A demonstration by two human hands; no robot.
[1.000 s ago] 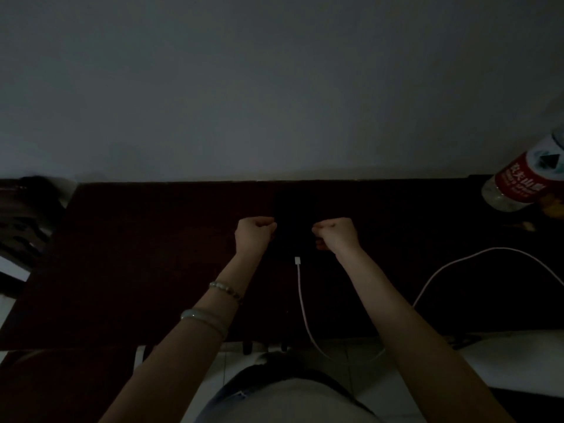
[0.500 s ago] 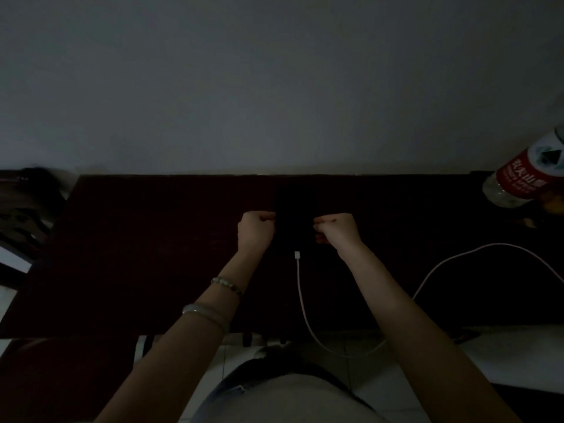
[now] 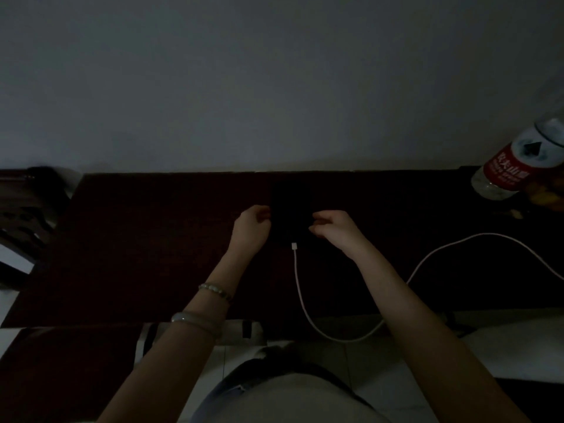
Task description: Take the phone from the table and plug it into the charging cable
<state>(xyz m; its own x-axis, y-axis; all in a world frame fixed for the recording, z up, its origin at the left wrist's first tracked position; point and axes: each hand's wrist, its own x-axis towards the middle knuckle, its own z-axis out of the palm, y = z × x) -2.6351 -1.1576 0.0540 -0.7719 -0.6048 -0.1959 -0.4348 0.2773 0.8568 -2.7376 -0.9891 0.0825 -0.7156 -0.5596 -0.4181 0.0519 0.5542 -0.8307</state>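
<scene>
The black phone (image 3: 289, 209) lies flat on the dark table (image 3: 152, 254), barely distinct in the dim light. The white plug of the charging cable (image 3: 294, 246) sits right at the phone's near edge; I cannot tell if it is seated in the port. The cable (image 3: 300, 300) loops off the front edge and back up to the right. My left hand (image 3: 251, 228) is against the phone's left side, fingers curled. My right hand (image 3: 335, 228) is by the phone's right side, with loosely parted fingers and a thin gap to the phone.
A water bottle with a red label (image 3: 515, 166) stands at the table's far right, with yellowish items beside it. Dark clutter (image 3: 21, 215) lies off the left end. A wall rises right behind the table. Pale floor tiles (image 3: 381, 377) show below.
Both hands were tight fists beside the phone; now the fingers have loosened, most on the right. The plug sits closer to the phone's edge than a second ago.
</scene>
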